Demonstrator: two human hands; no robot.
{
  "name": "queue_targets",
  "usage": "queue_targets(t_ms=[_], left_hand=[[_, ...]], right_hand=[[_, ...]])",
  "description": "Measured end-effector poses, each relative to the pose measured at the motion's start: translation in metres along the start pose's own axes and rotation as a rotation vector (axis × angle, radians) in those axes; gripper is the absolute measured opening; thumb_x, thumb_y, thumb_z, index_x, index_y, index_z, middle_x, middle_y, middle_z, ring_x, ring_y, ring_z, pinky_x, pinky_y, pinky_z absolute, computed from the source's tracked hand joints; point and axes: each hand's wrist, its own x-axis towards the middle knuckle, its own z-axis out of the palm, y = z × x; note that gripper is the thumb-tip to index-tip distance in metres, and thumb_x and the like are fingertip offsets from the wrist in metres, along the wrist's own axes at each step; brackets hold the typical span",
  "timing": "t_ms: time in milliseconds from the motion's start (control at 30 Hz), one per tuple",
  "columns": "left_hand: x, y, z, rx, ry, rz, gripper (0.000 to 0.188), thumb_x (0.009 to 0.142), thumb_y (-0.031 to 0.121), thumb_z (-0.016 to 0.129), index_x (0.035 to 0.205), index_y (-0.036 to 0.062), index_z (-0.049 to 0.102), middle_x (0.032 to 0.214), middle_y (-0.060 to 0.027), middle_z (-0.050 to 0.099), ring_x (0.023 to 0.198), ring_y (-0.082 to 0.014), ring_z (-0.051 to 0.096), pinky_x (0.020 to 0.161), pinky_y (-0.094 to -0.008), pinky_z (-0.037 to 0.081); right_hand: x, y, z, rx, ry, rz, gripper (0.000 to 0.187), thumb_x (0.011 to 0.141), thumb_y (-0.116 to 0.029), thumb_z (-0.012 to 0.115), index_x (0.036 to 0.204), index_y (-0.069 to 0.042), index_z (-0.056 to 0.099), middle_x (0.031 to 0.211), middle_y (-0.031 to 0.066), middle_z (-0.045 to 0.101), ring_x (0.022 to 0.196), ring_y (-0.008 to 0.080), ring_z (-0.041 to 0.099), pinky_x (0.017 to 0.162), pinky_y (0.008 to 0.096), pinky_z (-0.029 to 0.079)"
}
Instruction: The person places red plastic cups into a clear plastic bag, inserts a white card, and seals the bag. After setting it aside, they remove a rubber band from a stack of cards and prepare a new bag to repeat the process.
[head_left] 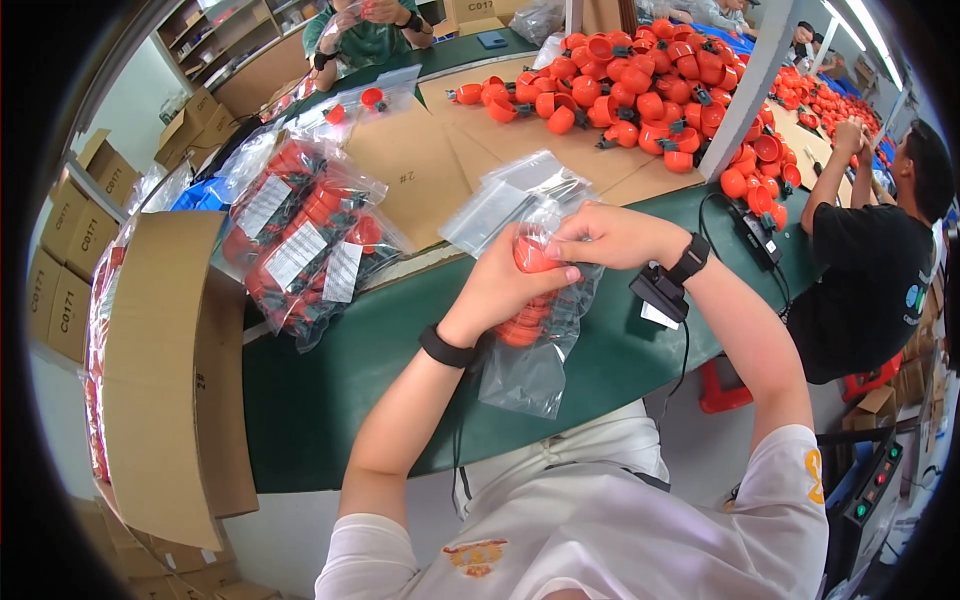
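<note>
In front of me a clear plastic bag (528, 385) holds a stack of red cup-shaped parts (520, 332). My left hand (505, 285) is closed round the upper part of this bag, its thumb pointing right across a red cup (535, 255). From the right, my right hand (618, 236) pinches the bag near its top, fingers bent inward. Both hands are close together above the green table. Just beyond them lie flat clear zip bags (490, 210) on the cardboard. Parts of the stack are hidden by my left hand.
Filled bags (300, 225) with white labels lie at left, beside a cardboard box (165, 370). A large heap of red cups (640, 90) covers the far right, by a grey post (755, 90). A black power strip (757, 240) sits right. Co-workers sit across (370, 35) and at right (870, 230).
</note>
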Motion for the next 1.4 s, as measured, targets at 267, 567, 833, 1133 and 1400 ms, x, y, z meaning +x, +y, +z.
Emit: queue_targets(t_ms=[267, 567, 833, 1133, 1400], left_hand=[[0.001, -0.008, 0.004, -0.03, -0.016, 0.053, 0.081, 0.073, 0.039, 0.092, 0.128, -0.0055, 0.053, 0.111, -0.0156, 0.067, 0.102, -0.0192, 0.065, 0.091, -0.0331, 0.052], [-0.015, 0.018, -0.003, 0.118, 0.091, 0.108, 0.079, 0.077, 0.026, 0.09, 0.138, -0.0028, 0.049, 0.113, -0.0097, 0.067, 0.104, -0.0158, 0.063, 0.095, -0.0317, 0.051], [-0.014, 0.025, -0.003, -0.021, 0.099, 0.135, 0.081, 0.078, 0.023, 0.09, 0.141, -0.0025, 0.046, 0.118, -0.01, 0.065, 0.11, -0.0159, 0.062, 0.098, -0.0326, 0.05], [0.0, 0.006, -0.006, -0.074, 0.206, 0.155, 0.083, 0.078, 0.027, 0.091, 0.14, -0.0028, 0.045, 0.115, -0.0122, 0.066, 0.107, -0.0182, 0.064, 0.095, -0.0337, 0.051], [-0.002, 0.007, -0.008, -0.11, 0.245, 0.158, 0.081, 0.078, 0.026, 0.091, 0.138, -0.0023, 0.046, 0.114, -0.0122, 0.066, 0.106, -0.0179, 0.063, 0.095, -0.0335, 0.052]], right_hand=[[-0.002, -0.013, -0.001, 0.052, -0.058, 0.066, 0.045, 0.109, -0.038, 0.047, 0.098, 0.002, 0.066, 0.078, 0.0111, 0.064, 0.071, 0.0192, 0.053, 0.07, 0.0337, 0.045], [-0.017, 0.069, -0.087, 0.17, 0.575, 0.012, 0.032, 0.106, -0.026, 0.052, 0.105, -0.001, 0.072, 0.101, 0.0035, 0.074, 0.097, 0.0135, 0.065, 0.088, 0.0278, 0.049], [-0.061, 0.203, -0.115, -1.082, 0.643, 0.72, 0.045, 0.084, -0.027, 0.073, 0.126, -0.014, 0.062, 0.119, 0.0102, 0.068, 0.121, 0.0332, 0.053, 0.099, 0.0494, 0.044], [-0.056, 0.189, -0.108, -1.325, 0.679, 0.58, 0.034, 0.086, -0.04, 0.074, 0.107, -0.015, 0.071, 0.103, 0.0056, 0.071, 0.113, 0.028, 0.055, 0.096, 0.0475, 0.04], [-0.04, 0.076, -0.086, -0.881, 1.049, 0.353, 0.026, 0.091, -0.029, 0.069, 0.105, -0.009, 0.076, 0.09, 0.0064, 0.069, 0.093, 0.0234, 0.063, 0.093, 0.0426, 0.045]])
